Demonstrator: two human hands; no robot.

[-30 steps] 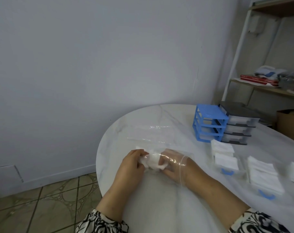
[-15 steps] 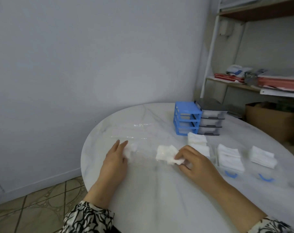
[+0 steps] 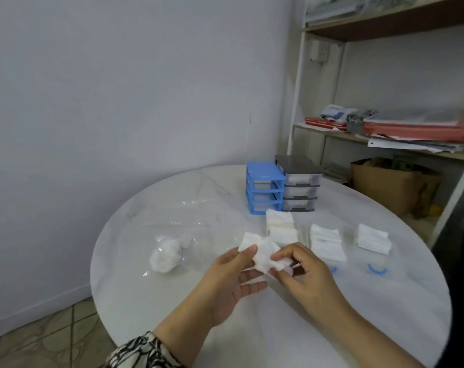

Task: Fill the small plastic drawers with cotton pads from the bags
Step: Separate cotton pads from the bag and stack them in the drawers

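Both hands meet above the near middle of the table [image 3: 252, 341], left hand [image 3: 229, 281] and right hand [image 3: 304, 272] holding a clump of cotton pads [image 3: 262, 252] between them. Left of them lies the bag [image 3: 172, 251] with more pads inside; behind the hands sit three drawers [image 3: 326, 241] side by side, each with pads in it. Farther back stand two drawer frames [image 3: 265, 189], touching, with the shelf unit [image 3: 385, 134] behind to the right.

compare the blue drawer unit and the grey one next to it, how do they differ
The blue drawer unit has open slots with its drawers out, while the grey drawer unit has its clear drawers in place. The blue one stands left of the grey one. Both have three tiers, stand upright side by side on the table, and look similar in size.
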